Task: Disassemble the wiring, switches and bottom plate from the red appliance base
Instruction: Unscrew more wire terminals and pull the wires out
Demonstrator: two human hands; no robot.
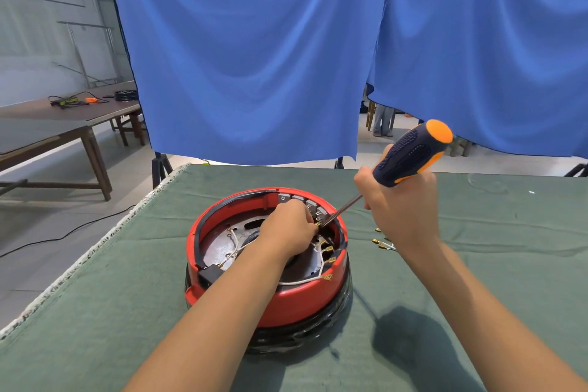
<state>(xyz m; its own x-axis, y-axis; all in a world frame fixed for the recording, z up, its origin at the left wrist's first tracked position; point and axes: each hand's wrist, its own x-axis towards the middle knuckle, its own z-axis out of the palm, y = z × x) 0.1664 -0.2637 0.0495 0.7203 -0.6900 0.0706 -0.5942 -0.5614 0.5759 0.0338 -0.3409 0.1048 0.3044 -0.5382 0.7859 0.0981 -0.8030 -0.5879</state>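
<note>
Red base (286,299): terminal pinched by left hand (291,229) inside rim; screwdriver (410,153) gripped by right hand (401,210), tip beside. Slip could've gouged fingers/wiring.

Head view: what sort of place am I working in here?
Likely a workshop or recording bay: a green-clothed bench, blue curtains hung on stands behind it, and plain wooden tables with cables on a tiled floor.

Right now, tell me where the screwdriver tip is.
Inside the red base's far-right rim, beside the left hand; the right hand grips the screwdriver.
</note>
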